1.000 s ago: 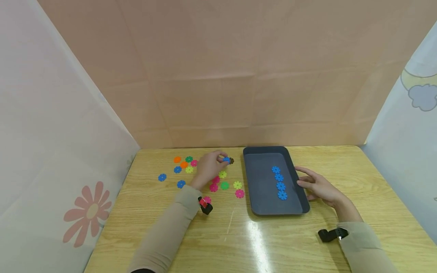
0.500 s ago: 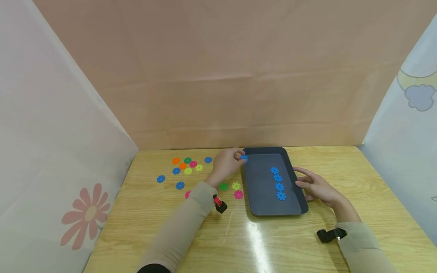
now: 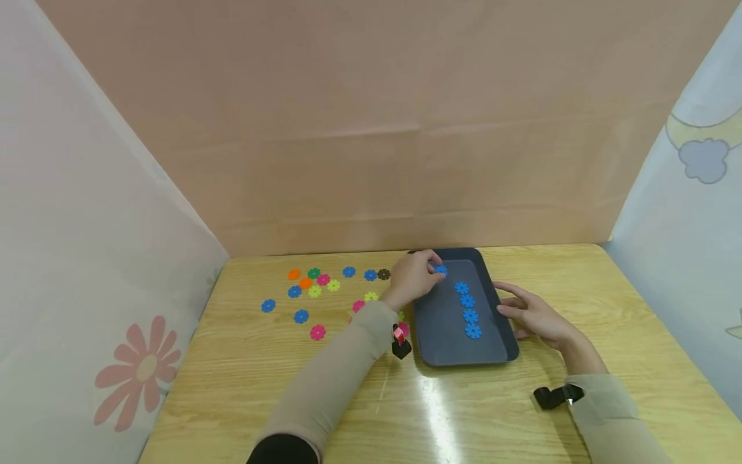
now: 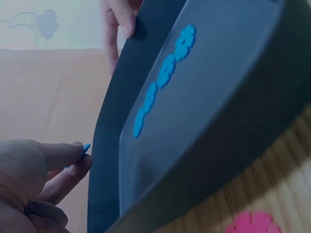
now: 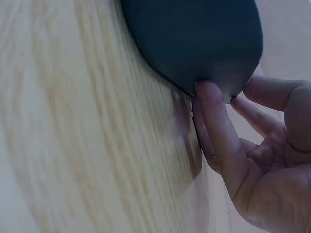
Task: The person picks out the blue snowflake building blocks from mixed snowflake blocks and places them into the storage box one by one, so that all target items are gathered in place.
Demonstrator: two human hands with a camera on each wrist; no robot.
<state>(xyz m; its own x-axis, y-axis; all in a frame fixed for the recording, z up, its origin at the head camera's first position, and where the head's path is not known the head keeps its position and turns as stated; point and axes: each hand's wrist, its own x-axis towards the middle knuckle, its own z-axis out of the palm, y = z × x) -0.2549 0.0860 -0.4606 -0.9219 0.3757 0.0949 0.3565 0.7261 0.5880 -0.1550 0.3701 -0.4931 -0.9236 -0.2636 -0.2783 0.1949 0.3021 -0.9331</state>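
Observation:
Between thumb and finger, my left hand (image 3: pixel 413 278) pinches a blue snowflake-shaped plastic disc (image 3: pixel 441 270) above the far left part of the dark grey tray (image 3: pixel 440 348). Seen from the left wrist, only a small edge of that disc (image 4: pixel 86 147) shows past the fingertips. A column of blue snowflake discs (image 3: pixel 471 316) lies in the tray's right half. My right hand (image 3: pixel 539 317) rests against the tray's right side, its fingers lightly bent. From the right wrist, its fingertips (image 5: pixel 210 92) touch the outer wall of the tray.
Left of the tray, loose discs lie scattered on the wooden table (image 3: pixel 232 386): blue (image 3: pixel 301 316), orange (image 3: pixel 294 274), pink (image 3: pixel 317 332), yellow (image 3: pixel 333 285), green (image 3: pixel 313 273) and a dark brown one (image 3: pixel 384 274). My left forearm covers some. A cloth backdrop (image 3: pixel 348 193) stands behind.
My left hand has carried a blue disc rightward from near the brown disc to over the tray. The right hand stays at the tray's side.

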